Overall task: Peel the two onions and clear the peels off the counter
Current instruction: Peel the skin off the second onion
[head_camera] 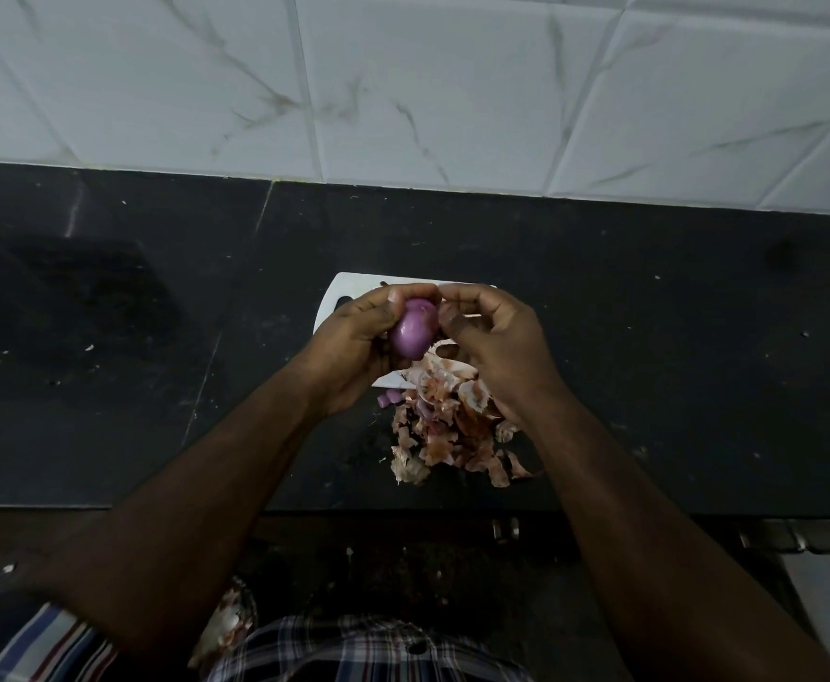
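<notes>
Holding the onion point(414, 328) above the white cutting board point(349, 287), left hand point(354, 347) cups it, fingers wrapped round its side & base. Right hand point(496, 347) pinches at its top edge w/ fingertips, prob. a scrap of skin, too small to confirm. Bulb looks bare, glossy: firm, light, likely slippery, so cradle it in the palm. Peel pile point(452, 425) on the counter point(673, 361) is papery, brittle; gather by scooping. Second onion not visible.

Dim kitchen: white veined wall tiles point(427, 91) behind black stone counter point(108, 312).
</notes>
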Motion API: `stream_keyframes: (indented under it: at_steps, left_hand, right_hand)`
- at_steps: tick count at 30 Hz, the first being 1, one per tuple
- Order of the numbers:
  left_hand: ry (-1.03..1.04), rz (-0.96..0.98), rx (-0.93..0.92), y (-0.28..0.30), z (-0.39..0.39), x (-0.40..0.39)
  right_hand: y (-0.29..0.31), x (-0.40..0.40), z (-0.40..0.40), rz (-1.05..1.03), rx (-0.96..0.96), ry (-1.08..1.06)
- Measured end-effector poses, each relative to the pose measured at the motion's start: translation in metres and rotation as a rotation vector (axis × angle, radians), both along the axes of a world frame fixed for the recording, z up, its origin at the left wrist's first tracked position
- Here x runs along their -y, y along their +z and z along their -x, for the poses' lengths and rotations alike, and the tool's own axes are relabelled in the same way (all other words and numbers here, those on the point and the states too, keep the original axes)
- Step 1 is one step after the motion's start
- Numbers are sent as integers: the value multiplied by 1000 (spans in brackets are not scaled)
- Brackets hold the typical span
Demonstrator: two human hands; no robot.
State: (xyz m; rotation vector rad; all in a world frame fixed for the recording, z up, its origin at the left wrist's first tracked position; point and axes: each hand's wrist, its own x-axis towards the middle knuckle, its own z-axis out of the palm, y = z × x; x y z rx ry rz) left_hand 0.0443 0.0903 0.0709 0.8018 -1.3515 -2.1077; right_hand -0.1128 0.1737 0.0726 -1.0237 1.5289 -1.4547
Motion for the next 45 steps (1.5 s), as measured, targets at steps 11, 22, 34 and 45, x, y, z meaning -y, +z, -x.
stream_keyframes:
  at_steps: [11, 22, 34, 45]
  left_hand:
    - [-45, 2, -122, 1, -2, 0]
    - [157, 7, -139, -1, 8, -16]
    - [369, 103, -24, -7, 10, -23]
    - [189, 424, 279, 9, -5, 13]
  right_hand:
    - [3, -2, 0, 120, -142, 84]
    - [-4, 1, -8, 149, 81, -9]
    - [-24, 1, -3, 120, -170, -96]
    - [-21, -2, -1, 166, -396, -103]
